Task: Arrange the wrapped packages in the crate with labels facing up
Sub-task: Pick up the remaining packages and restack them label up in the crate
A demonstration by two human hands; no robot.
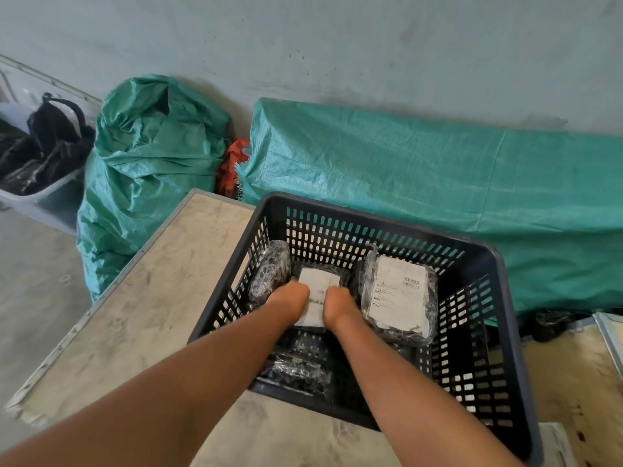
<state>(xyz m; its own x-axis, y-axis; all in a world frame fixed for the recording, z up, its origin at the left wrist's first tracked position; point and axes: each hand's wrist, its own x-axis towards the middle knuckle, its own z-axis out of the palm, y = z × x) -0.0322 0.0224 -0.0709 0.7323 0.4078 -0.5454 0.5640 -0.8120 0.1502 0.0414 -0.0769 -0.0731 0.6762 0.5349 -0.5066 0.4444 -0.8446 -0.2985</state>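
Plastic-wrapped, label-up package gripped by both your hands at the middle of the dark crate.

Your left hand [290,298] and right hand [338,303] are curled down over the near end of the black film-wrapped package with a white paper label [318,281], fingers hidden beneath, so how tightly they close cannot be told. Just right of your hands in the dark slotted plastic crate [478,332], a larger wrapped package with a printed barcode label [399,294] lies label up. Left of them, a wrapped package with no label showing [269,271] leans against the crate wall; I judge a nudge could tip it onto yours. Nearer you, another dark wrapped bundle [296,369] lies on the floor. Slippery film may slide or flip as you let go.
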